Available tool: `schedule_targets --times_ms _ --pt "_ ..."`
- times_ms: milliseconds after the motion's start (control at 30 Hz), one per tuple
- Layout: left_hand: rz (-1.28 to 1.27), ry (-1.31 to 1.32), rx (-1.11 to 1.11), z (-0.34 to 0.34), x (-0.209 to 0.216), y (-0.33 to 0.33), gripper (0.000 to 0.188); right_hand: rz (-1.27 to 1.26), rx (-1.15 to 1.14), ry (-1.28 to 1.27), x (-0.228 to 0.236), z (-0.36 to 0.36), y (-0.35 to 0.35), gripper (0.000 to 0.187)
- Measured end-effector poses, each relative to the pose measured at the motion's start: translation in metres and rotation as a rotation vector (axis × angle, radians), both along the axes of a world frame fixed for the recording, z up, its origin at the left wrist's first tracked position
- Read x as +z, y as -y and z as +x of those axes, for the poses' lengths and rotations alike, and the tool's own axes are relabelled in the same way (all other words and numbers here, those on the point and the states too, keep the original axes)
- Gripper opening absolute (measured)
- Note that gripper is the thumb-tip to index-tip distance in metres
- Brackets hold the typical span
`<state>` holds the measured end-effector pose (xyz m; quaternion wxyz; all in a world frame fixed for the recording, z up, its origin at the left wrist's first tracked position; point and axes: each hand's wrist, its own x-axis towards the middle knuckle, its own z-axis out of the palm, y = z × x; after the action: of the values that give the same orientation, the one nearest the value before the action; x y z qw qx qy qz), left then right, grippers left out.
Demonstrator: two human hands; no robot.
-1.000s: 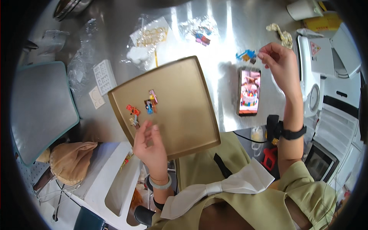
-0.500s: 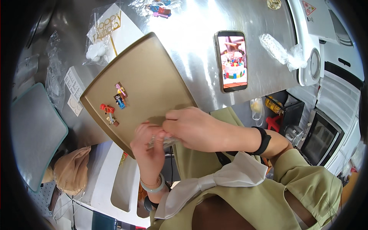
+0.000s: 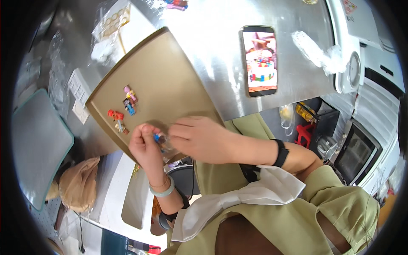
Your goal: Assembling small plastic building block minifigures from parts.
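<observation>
Over the near edge of the tan tray [image 3: 170,80], my left hand [image 3: 146,146] pinches a clear plastic bag [image 3: 169,153] with a small blue and brown toy figure [image 3: 160,139] in it. My right hand [image 3: 197,138] is closed at the bag's right side, fingers bent and their tips partly hidden. On the tray's left part lie several small toy figures: a pink and yellow one [image 3: 130,94], a blue and black one [image 3: 129,107], and a red-topped one [image 3: 115,114] touching a whitish one [image 3: 121,127].
A phone [image 3: 260,61] showing a decorated cake lies right of the tray on the steel table [image 3: 221,55]. Crumpled clear plastic [image 3: 318,53] lies beyond it. Bagged toppers [image 3: 117,25] sit behind the tray, white cards [image 3: 80,89] to its left. A brown bag [image 3: 78,185] stands at lower left.
My hands have drawn apart slightly and my left hand has moved left. The blue and brown figure in the bag now shows between them. The view has shifted a little.
</observation>
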<state>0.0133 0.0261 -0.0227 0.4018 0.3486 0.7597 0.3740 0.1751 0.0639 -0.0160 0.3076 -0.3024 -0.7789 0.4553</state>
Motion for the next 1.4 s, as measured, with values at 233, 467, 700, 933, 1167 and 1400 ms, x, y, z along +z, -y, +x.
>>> schedule_targets --times_ms 233,467,700,933,1167,1400 --pt "-0.141 -0.12 -0.059 -0.009 -0.015 0.001 0.019 -0.058 0.058 0.149 -0.006 0.045 -0.001 0.008" --pt "-0.265 0.057 -0.054 -0.01 -0.014 0.009 0.014 -0.12 0.052 0.272 -0.007 0.038 0.004 0.018" --pt "-0.443 0.341 0.007 -0.009 0.007 0.007 0.017 0.073 0.17 0.419 -0.01 0.021 0.02 0.018" --pt "-0.453 0.617 0.032 -0.01 0.02 0.012 0.035 0.048 0.054 0.291 -0.017 0.015 0.024 0.014" --pt "-0.409 0.549 -0.163 -0.014 0.03 0.03 0.053 -0.131 -0.086 0.213 -0.015 0.02 0.02 0.019" --pt "-0.353 0.218 -0.501 -0.007 0.034 0.025 0.058 -0.183 -0.095 0.242 -0.017 0.022 0.017 0.022"
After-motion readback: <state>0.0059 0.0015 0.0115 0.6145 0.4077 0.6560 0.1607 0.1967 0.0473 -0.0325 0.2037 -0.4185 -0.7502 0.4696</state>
